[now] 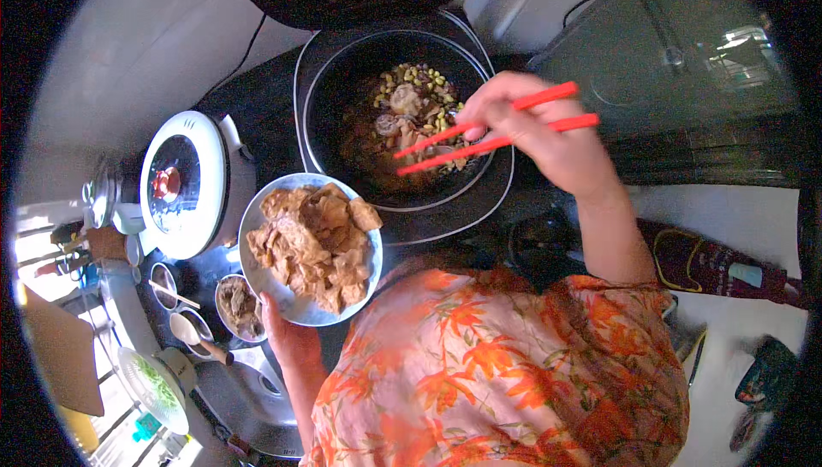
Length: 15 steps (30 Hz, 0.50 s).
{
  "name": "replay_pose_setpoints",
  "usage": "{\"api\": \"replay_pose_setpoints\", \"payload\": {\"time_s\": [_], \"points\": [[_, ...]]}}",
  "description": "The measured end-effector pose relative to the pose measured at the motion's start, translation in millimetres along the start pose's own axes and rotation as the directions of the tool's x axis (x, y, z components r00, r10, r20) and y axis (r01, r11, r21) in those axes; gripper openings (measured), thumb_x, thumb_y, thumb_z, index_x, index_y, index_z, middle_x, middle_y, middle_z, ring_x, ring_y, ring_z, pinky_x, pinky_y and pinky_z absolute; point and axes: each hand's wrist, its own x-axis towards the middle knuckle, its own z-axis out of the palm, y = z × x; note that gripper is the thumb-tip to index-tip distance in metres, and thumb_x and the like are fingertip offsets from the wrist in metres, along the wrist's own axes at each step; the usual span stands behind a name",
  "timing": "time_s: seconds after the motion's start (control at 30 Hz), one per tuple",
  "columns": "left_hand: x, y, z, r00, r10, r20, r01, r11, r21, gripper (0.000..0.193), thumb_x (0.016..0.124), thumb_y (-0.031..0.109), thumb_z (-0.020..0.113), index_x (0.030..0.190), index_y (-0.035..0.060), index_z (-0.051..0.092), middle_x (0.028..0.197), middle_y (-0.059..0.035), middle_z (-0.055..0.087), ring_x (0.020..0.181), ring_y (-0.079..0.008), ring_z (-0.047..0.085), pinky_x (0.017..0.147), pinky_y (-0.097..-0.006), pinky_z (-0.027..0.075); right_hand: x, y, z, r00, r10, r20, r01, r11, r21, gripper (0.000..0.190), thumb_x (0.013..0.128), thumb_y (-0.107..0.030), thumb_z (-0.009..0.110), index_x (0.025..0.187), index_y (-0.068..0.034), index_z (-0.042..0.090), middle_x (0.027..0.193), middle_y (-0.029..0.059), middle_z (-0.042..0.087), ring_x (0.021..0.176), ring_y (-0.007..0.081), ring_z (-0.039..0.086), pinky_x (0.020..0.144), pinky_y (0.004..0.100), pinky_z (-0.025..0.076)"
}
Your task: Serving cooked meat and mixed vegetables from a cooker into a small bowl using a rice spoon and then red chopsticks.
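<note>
My left hand (288, 332) grips the lower rim of a pale plate (257, 223) piled with brown, cooked-looking pieces of food (314, 245), perhaps meat or tofu. The plate is held to the lower left of a dark round pot (347, 171). In my right hand (539, 127) is a pair of red chopsticks (449, 152), their tips slightly apart and over the pot, with nothing between them. Inside the pot are yellowish beans (424, 75), pale chunks (406, 100) and brown liquid.
A white electric cooker (215, 184) with a glass lid stands left of the pot. Several small bowls, one with dark food (239, 306), sit near a steel sink (241, 396). A white colander (154, 390) holds green shreds. Above the pot is a large dark-rimmed lid or pan (359, 5).
</note>
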Motion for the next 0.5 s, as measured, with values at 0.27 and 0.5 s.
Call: {"api": "replay_pose_setpoints", "payload": {"time_s": [0.27, 0.5], "points": [[-0.1, 2.1, 8.7, 1.0, -0.014, -0.01, 0.015, 1.0, 0.023, 0.063, 0.092, 0.041, 0.055, 0.139, 0.0037, 0.037, 0.136, -0.011, 0.047, 0.125, -0.0284, 0.045, 0.106, -0.0442, 0.034, -4.7, 41.3, 28.7, 0.995, 0.026, 0.098, -0.006, 0.98, -0.201, 0.009, 0.09, -0.007, 0.058, 0.093, 0.0, 0.064, 0.091, 0.0067, 0.065, 0.088, 0.0136, 0.062, 0.078, 0.0268, 0.049], [-0.8, 3.0, 7.0, 1.0, -0.028, -0.01, 0.028, 1.0, 0.002, 0.059, 0.092, 0.04, 0.055, 0.137, 0.0053, 0.039, 0.134, -0.0103, 0.05, 0.123, -0.0278, 0.048, 0.104, -0.0443, 0.037, -0.9, 53.0, 18.9, 0.998, 0.054, -0.033, -0.055, 0.998, -0.019, 0.018, 0.094, -0.014, 0.056, 0.093, 0.002, 0.064, 0.091, 0.0072, 0.066, 0.086, 0.0135, 0.063, 0.077, 0.0263, 0.05]]}}
